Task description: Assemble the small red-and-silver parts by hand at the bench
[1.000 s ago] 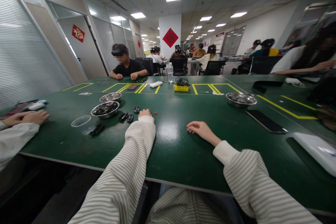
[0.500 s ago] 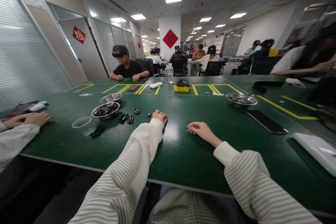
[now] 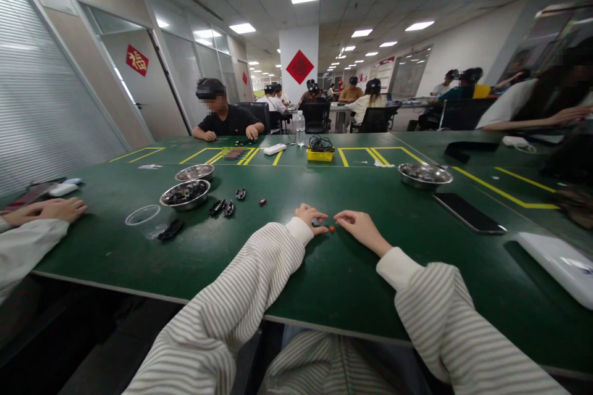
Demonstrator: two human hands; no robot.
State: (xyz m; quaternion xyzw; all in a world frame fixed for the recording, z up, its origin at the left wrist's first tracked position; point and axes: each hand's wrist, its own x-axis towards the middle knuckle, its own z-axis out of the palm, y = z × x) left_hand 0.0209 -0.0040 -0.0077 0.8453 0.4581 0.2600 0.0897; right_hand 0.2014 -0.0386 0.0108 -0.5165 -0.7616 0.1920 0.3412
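My left hand (image 3: 311,217) rests on the green table (image 3: 324,278) with its fingers curled around a small dark part. A tiny red piece (image 3: 331,229) lies on the table just in front of it. My right hand (image 3: 359,225) lies a little to the right, fingers loosely curled, its fingertips close to the red piece. Both arms wear striped sleeves. Left of my hands lie several small black parts (image 3: 222,207) and one more dark piece (image 3: 262,202).
Two steel bowls (image 3: 185,193) and a clear plastic lid (image 3: 142,215) sit at the left, another steel bowl (image 3: 425,174) and a phone (image 3: 469,213) at the right. A neighbour's hands (image 3: 50,210) rest at far left. A yellow tray (image 3: 320,154) stands farther back.
My left hand has slid right and toward me from beside the black parts, bringing the small pieces next to my right hand. My right hand has barely moved.
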